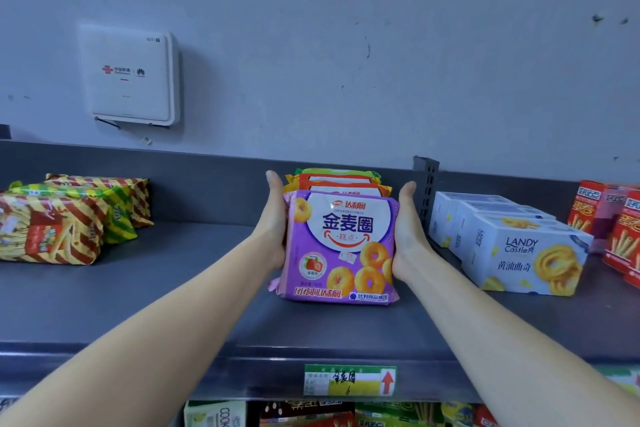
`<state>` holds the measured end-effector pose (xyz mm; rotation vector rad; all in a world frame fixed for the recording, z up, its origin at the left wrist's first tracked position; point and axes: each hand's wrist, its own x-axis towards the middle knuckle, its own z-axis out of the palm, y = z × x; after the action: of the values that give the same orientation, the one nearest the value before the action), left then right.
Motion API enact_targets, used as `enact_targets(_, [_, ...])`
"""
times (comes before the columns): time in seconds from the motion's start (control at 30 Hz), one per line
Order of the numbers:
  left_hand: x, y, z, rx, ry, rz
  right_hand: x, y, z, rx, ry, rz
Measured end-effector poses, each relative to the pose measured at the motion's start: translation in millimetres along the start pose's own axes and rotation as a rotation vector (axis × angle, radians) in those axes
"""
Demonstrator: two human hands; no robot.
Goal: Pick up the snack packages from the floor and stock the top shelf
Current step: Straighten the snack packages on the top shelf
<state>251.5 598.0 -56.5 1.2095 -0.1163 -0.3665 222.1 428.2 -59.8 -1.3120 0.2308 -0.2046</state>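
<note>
A row of snack packages (341,246) stands upright on the grey top shelf (194,288), a purple pack with ring biscuits at the front and orange, yellow and green packs behind it. My left hand (275,218) lies flat against the row's left side. My right hand (407,229) presses flat on its right side. Both hands squeeze the row between them. The packs' bottoms rest on the shelf.
Striped red-yellow and green snack bags (65,218) lie on the shelf's left. White Landy Castle biscuit boxes (512,246) and red stick-snack boxes (620,229) stand on the right. A white router (130,76) hangs on the wall. A price label (349,380) marks the shelf edge; more goods sit below.
</note>
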Motion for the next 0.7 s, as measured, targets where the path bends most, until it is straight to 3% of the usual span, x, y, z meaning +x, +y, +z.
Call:
enact_targets(0.13, [5.3,-3.8,-7.3,0.001,-0.039,-0.013,8.5,8.8,-7.4,0.01,-0.004,-0.048])
enact_targets(0.33, [25.7,11.9,-23.0,-0.033,0.055,-0.023,27.2,-1.6,-14.6,0.031,0.034,-0.025])
enact_targets(0.5, [37.4,16.2,-16.6,-0.052,-0.015,-0.087,40.1,-7.1,-14.4,0.064,-0.094,0.079])
enact_targets(0.7, [46.1,13.1,-6.6,-0.079,-0.146,-0.068,45.7,-4.6,-11.3,0.087,-0.27,0.065])
